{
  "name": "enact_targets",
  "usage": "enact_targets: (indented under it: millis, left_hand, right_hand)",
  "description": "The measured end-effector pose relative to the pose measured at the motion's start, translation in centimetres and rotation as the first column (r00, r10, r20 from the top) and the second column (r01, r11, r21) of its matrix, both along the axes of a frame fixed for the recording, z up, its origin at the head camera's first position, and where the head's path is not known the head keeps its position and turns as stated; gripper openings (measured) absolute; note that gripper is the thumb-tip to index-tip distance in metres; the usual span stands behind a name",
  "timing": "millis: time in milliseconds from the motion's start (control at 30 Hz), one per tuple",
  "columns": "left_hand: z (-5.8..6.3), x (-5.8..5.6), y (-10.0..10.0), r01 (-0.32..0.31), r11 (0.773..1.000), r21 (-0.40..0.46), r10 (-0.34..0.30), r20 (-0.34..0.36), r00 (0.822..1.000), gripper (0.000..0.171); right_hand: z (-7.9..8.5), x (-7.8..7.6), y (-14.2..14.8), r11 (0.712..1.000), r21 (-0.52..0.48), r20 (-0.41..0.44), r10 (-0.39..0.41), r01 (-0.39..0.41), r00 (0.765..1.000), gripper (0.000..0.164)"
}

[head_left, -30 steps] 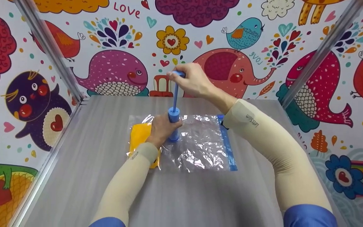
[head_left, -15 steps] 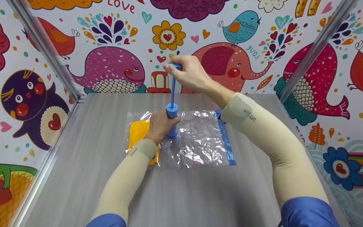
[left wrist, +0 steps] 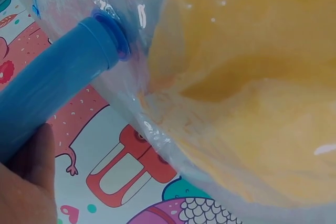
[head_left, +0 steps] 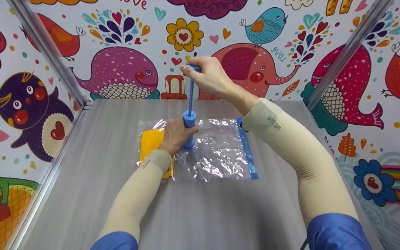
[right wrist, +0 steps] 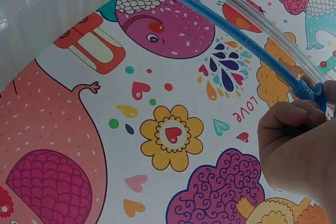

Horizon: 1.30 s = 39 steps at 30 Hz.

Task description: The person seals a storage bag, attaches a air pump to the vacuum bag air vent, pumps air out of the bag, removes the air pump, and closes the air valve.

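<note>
A blue hand pump (head_left: 189, 121) stands upright on a clear plastic storage bag (head_left: 217, 156). Round the pump's barrel my left hand (head_left: 176, 134) is wrapped, just above the bag. My right hand (head_left: 209, 74) grips the handle at the top, and the thin rod is drawn far out of the barrel. In the left wrist view the barrel's foot (left wrist: 107, 38) meets the bag at a round blue valve. Folded yellow cloth (head_left: 150, 142) lies inside the bag's left end. A blue zip strip (head_left: 248, 149) runs along its right edge.
The bag lies flat on a grey wood-grain table (head_left: 200, 211). Walls with printed cartoon animals close in the back and both sides, and metal posts (head_left: 49, 52) stand at the corners.
The whole scene has shifted slightly upward in the head view. Both hands keep their hold on the pump, and the rod stays drawn out.
</note>
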<state>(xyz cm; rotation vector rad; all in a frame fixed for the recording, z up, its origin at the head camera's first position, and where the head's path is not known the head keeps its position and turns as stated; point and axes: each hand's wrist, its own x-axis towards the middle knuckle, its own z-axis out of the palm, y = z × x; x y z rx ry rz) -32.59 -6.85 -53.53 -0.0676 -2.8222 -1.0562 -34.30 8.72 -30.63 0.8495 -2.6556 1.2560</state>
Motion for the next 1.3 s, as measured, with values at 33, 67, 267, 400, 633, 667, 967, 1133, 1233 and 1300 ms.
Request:
enact_targets:
  millis: [33, 67, 267, 400, 633, 667, 967, 1133, 1233, 1300]
  left_hand:
    - [0.0, 0.0, 0.0, 0.001, 1.0, -0.002, -0.001, -0.001, 1.0, 0.041]
    - [0.0, 0.0, -0.1, 0.0, 1.0, -0.005, 0.0, -0.002, 1.0, 0.041]
    - [0.2, -0.3, -0.1, -0.002, 1.0, 0.003, 0.002, 0.004, 1.0, 0.041]
    - [0.4, -0.5, -0.2, -0.001, 1.0, 0.027, 0.001, -0.015, 1.0, 0.042]
    - [0.4, -0.4, -0.5, 0.005, 0.999, 0.054, -0.003, -0.025, 1.0, 0.044]
    - [0.4, -0.4, -0.5, 0.006, 0.998, 0.056, -0.004, -0.034, 0.999, 0.044]
    - [-0.2, -0.3, -0.4, 0.002, 1.0, 0.01, -0.001, -0.095, 0.995, 0.046]
    - [-0.2, -0.1, -0.4, 0.007, 1.0, -0.003, -0.007, -0.103, 0.995, 0.047]
    - [-0.3, 0.0, -0.5, 0.021, 1.0, 0.005, -0.02, -0.101, 0.995, 0.046]
    - [-0.4, 0.0, -0.5, 0.029, 1.0, 0.008, -0.028, -0.102, 0.994, 0.044]
  right_hand:
    - [0.0, 0.0, 0.0, 1.0, 0.002, 0.005, -0.001, 0.001, 1.0, 0.029]
    - [0.0, -0.1, -0.1, 1.0, 0.002, 0.008, 0.001, -0.001, 1.0, 0.029]
    - [0.2, -0.3, -0.1, 1.0, 0.013, 0.013, 0.006, -0.006, 1.0, 0.028]
    - [0.0, -0.6, -0.2, 0.999, 0.041, 0.007, 0.004, -0.004, 1.0, 0.029]
    - [-1.7, -0.9, -0.7, 0.986, 0.164, 0.076, 0.027, -0.039, 0.997, 0.034]
    - [-2.1, -1.0, -0.7, 0.982, 0.18, 0.086, 0.033, -0.048, 0.996, 0.034]
    - [-5.1, -1.3, -1.1, 0.961, 0.261, 0.131, 0.059, -0.092, 0.99, 0.033]
    - [-6.8, -1.3, -1.2, 0.952, 0.293, 0.189, 0.039, -0.095, 0.981, 0.034]
    - [-7.7, -1.2, -1.1, 0.945, 0.314, 0.214, 0.028, -0.096, 0.976, 0.038]
    - [-8.3, -1.1, -1.1, 0.94, 0.326, 0.227, 0.028, -0.103, 0.973, 0.039]
